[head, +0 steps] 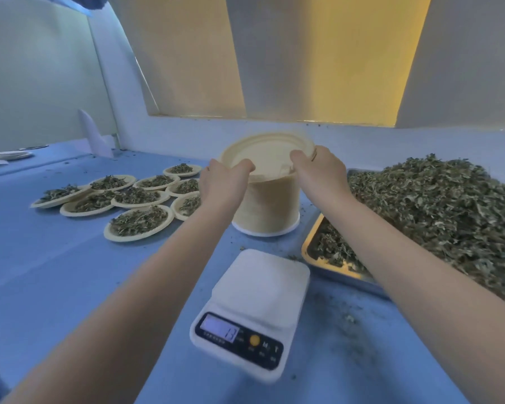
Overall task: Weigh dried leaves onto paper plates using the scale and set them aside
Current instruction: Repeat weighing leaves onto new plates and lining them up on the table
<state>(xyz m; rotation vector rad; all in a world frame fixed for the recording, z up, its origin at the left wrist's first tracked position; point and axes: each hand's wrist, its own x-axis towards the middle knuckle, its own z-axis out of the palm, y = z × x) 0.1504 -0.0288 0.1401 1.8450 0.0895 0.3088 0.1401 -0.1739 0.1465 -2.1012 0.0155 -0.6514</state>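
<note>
Both arms reach out over the blue table (pixel 56 272) to a tall stack of paper plates (pixel 267 205) standing at the far side, just beyond the scale (pixel 252 313). The left hand (pixel 223 182) curls its fingers over the near left rim of the top plate (pixel 267 154), and the right hand (pixel 318 167) pinches the right rim, so the plate is held from both sides and sits tilted on the stack. The scale is white, its platform bare; the lit display reads 13, with a yellow button and keys marked M and T beside it, the small print under them too blurred to read. To the right a steel tray (pixel 330 266) holds a big heap of dried leaves (pixel 438 211), and the right forearm crosses in front of its near corner. Left of the stack lies a cluster of filled plates (pixel 134 199), some overlapping at the rims, the nearest ones partly hidden behind the left wrist. Leaf crumbs (pixel 353 322) are scattered on the table by the scale. At the far left edge lie a few pale flat things, too indistinct to name.
</note>
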